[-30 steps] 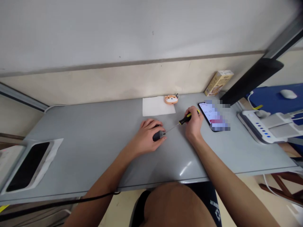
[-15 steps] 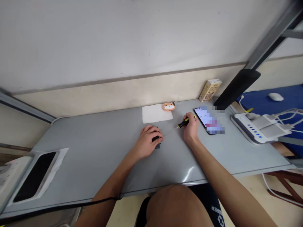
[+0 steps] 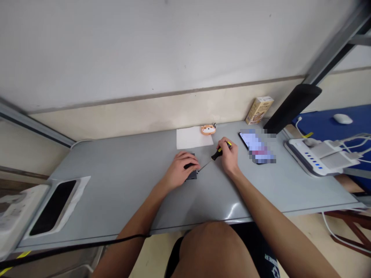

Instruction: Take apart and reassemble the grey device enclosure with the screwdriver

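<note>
Flat against the grey table, a small dark rectangular block (image 3: 192,175) is gripped by my left hand (image 3: 180,170), whose fingers curl over its top and hide much of it. My right hand (image 3: 229,156) is closed around a screwdriver (image 3: 216,154) with a black and yellow handle. Its thin shaft slants down to the left, and the tip is at the right side of the block, close to my left fingertips. Whether the tip touches the block I cannot tell. A tiny dark piece shows by the tip.
Behind my hands lies white paper (image 3: 191,138) with an orange animal-face case (image 3: 208,129) on it. A lit phone (image 3: 255,144), a carton (image 3: 259,110) and a power strip (image 3: 313,158) with plugged chargers are on the right. A dark-screened phone (image 3: 55,206) lies at left.
My right hand has moved left and brought the screwdriver's tip down beside the block. My left hand stays on the block. The whole view has shifted slightly.
</note>
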`<state>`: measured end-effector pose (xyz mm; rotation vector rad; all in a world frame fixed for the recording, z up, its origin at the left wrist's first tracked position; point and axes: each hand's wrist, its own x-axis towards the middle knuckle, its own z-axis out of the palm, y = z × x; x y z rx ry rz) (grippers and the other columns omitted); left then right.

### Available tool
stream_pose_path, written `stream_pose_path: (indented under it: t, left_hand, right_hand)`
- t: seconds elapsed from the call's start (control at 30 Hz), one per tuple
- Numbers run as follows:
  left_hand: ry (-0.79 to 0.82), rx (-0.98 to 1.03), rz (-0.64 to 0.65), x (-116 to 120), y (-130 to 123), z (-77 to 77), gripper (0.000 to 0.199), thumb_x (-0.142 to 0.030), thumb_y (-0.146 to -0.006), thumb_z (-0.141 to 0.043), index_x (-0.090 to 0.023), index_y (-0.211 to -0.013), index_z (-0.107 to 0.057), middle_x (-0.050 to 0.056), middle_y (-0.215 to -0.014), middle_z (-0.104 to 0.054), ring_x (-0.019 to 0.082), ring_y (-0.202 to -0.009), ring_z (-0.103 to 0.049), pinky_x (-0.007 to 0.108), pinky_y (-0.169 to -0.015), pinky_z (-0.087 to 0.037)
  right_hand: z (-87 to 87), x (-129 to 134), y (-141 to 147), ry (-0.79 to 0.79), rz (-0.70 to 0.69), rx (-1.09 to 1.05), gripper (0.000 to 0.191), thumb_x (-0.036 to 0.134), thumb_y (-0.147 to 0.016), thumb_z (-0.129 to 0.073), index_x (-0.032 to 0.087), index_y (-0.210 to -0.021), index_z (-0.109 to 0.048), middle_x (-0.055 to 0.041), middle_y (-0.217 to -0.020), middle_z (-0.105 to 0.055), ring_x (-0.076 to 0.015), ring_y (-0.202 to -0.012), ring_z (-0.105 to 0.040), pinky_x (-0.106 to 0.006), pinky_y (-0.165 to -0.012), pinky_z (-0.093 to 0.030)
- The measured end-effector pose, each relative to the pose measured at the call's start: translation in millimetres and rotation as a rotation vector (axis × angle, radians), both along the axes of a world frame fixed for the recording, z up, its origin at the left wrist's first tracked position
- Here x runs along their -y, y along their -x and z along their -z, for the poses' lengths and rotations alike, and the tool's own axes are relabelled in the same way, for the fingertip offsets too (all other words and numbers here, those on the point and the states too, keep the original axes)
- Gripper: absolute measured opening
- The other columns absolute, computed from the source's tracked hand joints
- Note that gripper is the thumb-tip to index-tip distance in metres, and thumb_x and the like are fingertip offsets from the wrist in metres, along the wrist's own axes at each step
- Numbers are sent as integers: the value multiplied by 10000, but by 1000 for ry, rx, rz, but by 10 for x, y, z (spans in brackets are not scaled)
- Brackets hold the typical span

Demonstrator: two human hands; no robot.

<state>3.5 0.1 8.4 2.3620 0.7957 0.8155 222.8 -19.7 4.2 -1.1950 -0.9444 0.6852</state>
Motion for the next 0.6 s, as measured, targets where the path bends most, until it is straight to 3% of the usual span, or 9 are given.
stream_pose_path:
  t: [0.23,0.6]
  left_hand:
    - [-15,1,19,-7,7,-1,117,-250,-1004,-645,-251,-958,-752,24,-1020,-732,209,-1064,-610,424,-979,-489]
    - [-32,6,5,1,0,19,48,-244,-951,-723,-262,-935,-765,7,-1017,-742,213,-1063,-612,397,-964,-485]
  right_hand:
    - [2,10,36,15,-48,7,285,321,-865,-560,209,-603,-538,34,-584,-465,-125,-586,-426,-271,-565,-339]
    - [-38,-41,-50,37,153,-331,286,368,-821,-583,210,-597,-502,21,-648,-428,-121,-605,-372,-228,-486,-311]
